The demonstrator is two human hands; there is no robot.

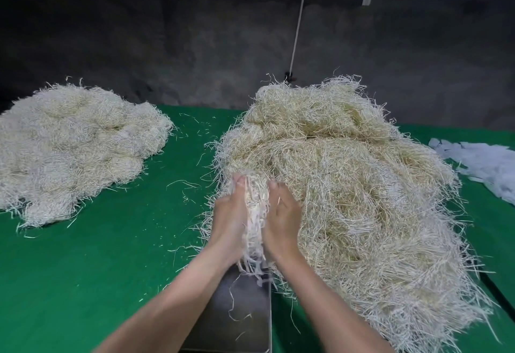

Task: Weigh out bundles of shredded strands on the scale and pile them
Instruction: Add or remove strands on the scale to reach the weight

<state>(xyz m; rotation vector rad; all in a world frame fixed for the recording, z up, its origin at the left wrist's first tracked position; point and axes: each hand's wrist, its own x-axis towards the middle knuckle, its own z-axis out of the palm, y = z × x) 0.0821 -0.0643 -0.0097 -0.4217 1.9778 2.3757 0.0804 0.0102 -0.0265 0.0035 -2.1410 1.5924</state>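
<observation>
The left hand [230, 214] and right hand [282, 213] squeezed a long bundle [255, 210] between them, fingers curled round it, beside the big heap [348, 180], its near end hanging over the scale [239, 313] just below.

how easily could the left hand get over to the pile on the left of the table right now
Probably yes, easily: only green table lies between the left hand and the left pile. But it and the right hand hold a bundle over the scale, so it isn't free.
</observation>
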